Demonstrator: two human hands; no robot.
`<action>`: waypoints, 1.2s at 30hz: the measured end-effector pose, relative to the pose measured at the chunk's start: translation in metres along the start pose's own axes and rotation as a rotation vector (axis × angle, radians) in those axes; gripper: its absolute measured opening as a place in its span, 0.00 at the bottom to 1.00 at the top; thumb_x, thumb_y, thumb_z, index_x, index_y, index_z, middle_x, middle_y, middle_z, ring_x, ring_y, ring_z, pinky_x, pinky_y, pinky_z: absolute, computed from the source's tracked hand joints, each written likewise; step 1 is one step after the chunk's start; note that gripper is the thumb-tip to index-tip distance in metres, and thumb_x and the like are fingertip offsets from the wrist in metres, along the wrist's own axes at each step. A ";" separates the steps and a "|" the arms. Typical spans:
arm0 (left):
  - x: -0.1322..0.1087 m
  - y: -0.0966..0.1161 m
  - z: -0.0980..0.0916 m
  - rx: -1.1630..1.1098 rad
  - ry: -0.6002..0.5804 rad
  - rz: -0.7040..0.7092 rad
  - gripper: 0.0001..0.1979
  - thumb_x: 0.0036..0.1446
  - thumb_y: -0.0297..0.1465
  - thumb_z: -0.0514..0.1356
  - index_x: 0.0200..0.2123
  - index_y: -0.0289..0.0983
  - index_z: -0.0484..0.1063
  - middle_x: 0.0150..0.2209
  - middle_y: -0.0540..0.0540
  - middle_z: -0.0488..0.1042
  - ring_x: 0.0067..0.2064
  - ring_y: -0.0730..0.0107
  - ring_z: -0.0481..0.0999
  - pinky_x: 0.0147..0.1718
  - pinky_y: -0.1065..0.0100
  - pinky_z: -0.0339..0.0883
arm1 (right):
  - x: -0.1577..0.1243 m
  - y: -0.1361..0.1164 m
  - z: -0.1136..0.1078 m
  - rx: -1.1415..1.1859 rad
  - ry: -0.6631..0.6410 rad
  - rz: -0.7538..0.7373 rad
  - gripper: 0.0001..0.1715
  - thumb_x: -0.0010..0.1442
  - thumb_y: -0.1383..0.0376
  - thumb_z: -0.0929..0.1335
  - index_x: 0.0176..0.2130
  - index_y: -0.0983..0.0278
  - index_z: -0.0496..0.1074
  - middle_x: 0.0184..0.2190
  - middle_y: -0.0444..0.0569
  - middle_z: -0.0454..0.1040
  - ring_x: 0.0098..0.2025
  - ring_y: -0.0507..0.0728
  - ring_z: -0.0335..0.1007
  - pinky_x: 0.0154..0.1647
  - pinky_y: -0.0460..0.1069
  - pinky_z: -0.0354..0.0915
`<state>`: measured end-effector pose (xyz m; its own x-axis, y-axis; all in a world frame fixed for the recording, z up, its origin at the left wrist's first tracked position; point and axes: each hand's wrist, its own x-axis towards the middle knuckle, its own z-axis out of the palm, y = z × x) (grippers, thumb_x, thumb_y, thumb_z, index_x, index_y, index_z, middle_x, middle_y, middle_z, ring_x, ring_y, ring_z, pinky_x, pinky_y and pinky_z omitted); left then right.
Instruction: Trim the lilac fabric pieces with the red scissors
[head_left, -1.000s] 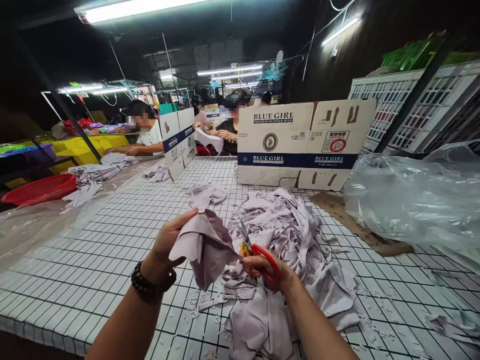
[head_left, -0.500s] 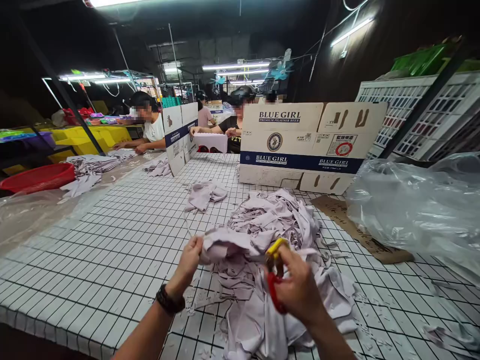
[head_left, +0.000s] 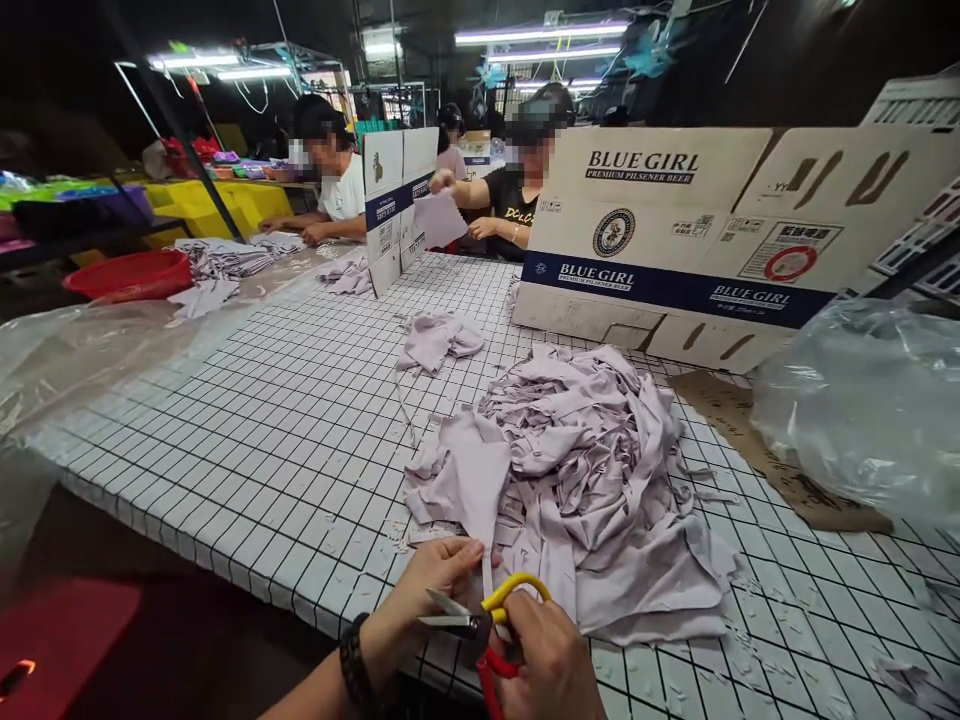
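Note:
My left hand [head_left: 431,580] pinches the narrow end of a pale lilac fabric piece [head_left: 476,470] between thumb and fingers. That piece spreads away from me along the left side of a heaped pile of the same fabric [head_left: 592,420]. In my right hand [head_left: 551,655] is a pair of scissors [head_left: 484,622] with yellow and red handle loops. Their blades are parted and point left, close beside my left fingers and the narrow end. My right fingers partly cover the handles.
Small scraps litter the grid-patterned tabletop [head_left: 300,400]. A smaller fabric bunch [head_left: 435,340] lies beyond the pile. Cardboard panels [head_left: 652,220] stand across the far side, with co-workers behind. Clear plastic bags [head_left: 862,400] and brown cardboard [head_left: 780,450] lie right; a red basket [head_left: 131,275] sits far left.
Both hands have come nearer to me, down to the table's front edge. The scissors have turned to point left, with blades now showing. The view has tilted down.

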<state>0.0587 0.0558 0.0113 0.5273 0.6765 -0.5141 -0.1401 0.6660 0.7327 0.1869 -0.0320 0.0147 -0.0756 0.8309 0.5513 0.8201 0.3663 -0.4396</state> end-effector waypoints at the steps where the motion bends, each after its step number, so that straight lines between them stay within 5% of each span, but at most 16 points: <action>1: 0.001 0.000 0.001 -0.019 -0.001 0.007 0.25 0.39 0.49 0.71 0.27 0.33 0.72 0.16 0.57 0.62 0.17 0.83 0.50 0.17 0.74 0.42 | -0.001 0.003 -0.003 0.062 -0.050 0.065 0.06 0.53 0.71 0.63 0.29 0.59 0.62 0.20 0.41 0.67 0.20 0.53 0.63 0.22 0.46 0.57; 4: -0.002 0.000 0.003 -0.104 -0.002 0.038 0.24 0.41 0.46 0.71 0.29 0.35 0.67 0.22 0.53 0.71 0.18 0.82 0.55 0.18 0.75 0.48 | 0.002 0.016 -0.011 0.269 -0.154 0.395 0.06 0.59 0.62 0.67 0.31 0.61 0.66 0.23 0.42 0.70 0.23 0.53 0.66 0.23 0.44 0.62; 7: -0.008 0.001 0.005 -0.137 0.011 0.060 0.24 0.40 0.45 0.72 0.32 0.35 0.67 0.27 0.51 0.74 0.19 0.82 0.59 0.19 0.75 0.54 | 0.018 0.032 -0.016 0.397 -0.097 0.579 0.12 0.60 0.58 0.67 0.41 0.63 0.70 0.30 0.46 0.73 0.29 0.54 0.69 0.32 0.46 0.67; 10: -0.012 0.004 0.007 -0.070 -0.003 0.092 0.25 0.40 0.46 0.72 0.31 0.33 0.71 0.28 0.49 0.73 0.21 0.81 0.60 0.21 0.75 0.57 | 0.040 0.046 -0.009 0.603 -0.127 0.504 0.17 0.57 0.61 0.69 0.47 0.62 0.71 0.35 0.47 0.73 0.34 0.54 0.69 0.39 0.48 0.67; 14: -0.013 0.009 0.005 0.101 -0.012 0.189 0.25 0.46 0.50 0.67 0.27 0.31 0.72 0.26 0.50 0.70 0.22 0.80 0.60 0.23 0.74 0.58 | 0.062 0.052 0.012 0.777 -0.200 0.432 0.13 0.51 0.64 0.72 0.39 0.62 0.72 0.29 0.43 0.72 0.28 0.52 0.66 0.30 0.46 0.66; 18: -0.013 0.018 -0.001 0.316 0.030 0.371 0.25 0.54 0.52 0.60 0.30 0.33 0.73 0.26 0.50 0.67 0.24 0.74 0.64 0.25 0.70 0.60 | 0.071 0.050 0.029 0.833 -0.140 0.459 0.05 0.56 0.62 0.68 0.34 0.61 0.69 0.32 0.46 0.74 0.28 0.52 0.65 0.30 0.47 0.66; 21: -0.012 0.025 -0.006 0.552 0.184 0.651 0.20 0.61 0.46 0.56 0.31 0.35 0.75 0.34 0.44 0.68 0.38 0.63 0.70 0.38 0.64 0.66 | 0.076 0.047 0.034 0.855 -0.135 0.467 0.06 0.56 0.62 0.69 0.31 0.61 0.67 0.30 0.46 0.73 0.29 0.54 0.67 0.33 0.49 0.68; 25: -0.009 0.031 -0.011 0.667 0.256 0.835 0.16 0.64 0.39 0.54 0.33 0.37 0.77 0.48 0.38 0.69 0.59 0.54 0.61 0.55 0.58 0.59 | 0.080 0.042 0.037 0.848 -0.153 0.477 0.10 0.55 0.60 0.70 0.30 0.60 0.65 0.29 0.45 0.72 0.31 0.55 0.68 0.36 0.49 0.67; 28: -0.005 0.031 -0.013 0.609 0.137 0.779 0.15 0.66 0.39 0.52 0.36 0.37 0.75 0.41 0.41 0.73 0.44 0.62 0.73 0.45 0.63 0.67 | 0.081 0.042 0.031 0.814 -0.202 0.506 0.09 0.56 0.60 0.69 0.30 0.61 0.65 0.26 0.43 0.70 0.29 0.54 0.66 0.32 0.48 0.65; 31: -0.001 0.031 -0.016 0.553 0.128 0.706 0.17 0.66 0.41 0.51 0.35 0.36 0.72 0.25 0.49 0.68 0.26 0.70 0.68 0.28 0.70 0.64 | 0.082 0.046 0.010 0.727 -0.270 0.555 0.09 0.54 0.61 0.70 0.31 0.62 0.66 0.27 0.43 0.70 0.29 0.54 0.66 0.32 0.48 0.63; 36: 0.003 0.035 -0.018 0.642 0.094 0.724 0.16 0.66 0.39 0.50 0.35 0.36 0.71 0.28 0.48 0.68 0.29 0.69 0.69 0.31 0.69 0.64 | 0.081 0.047 -0.031 0.186 -0.448 0.480 0.15 0.51 0.58 0.72 0.28 0.61 0.63 0.26 0.42 0.67 0.30 0.56 0.63 0.31 0.49 0.58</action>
<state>0.0405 0.0869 0.0279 0.4208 0.8957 0.1435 0.0943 -0.2005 0.9751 0.2374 0.0399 0.0609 0.0117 0.9979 -0.0642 0.7131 -0.0533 -0.6990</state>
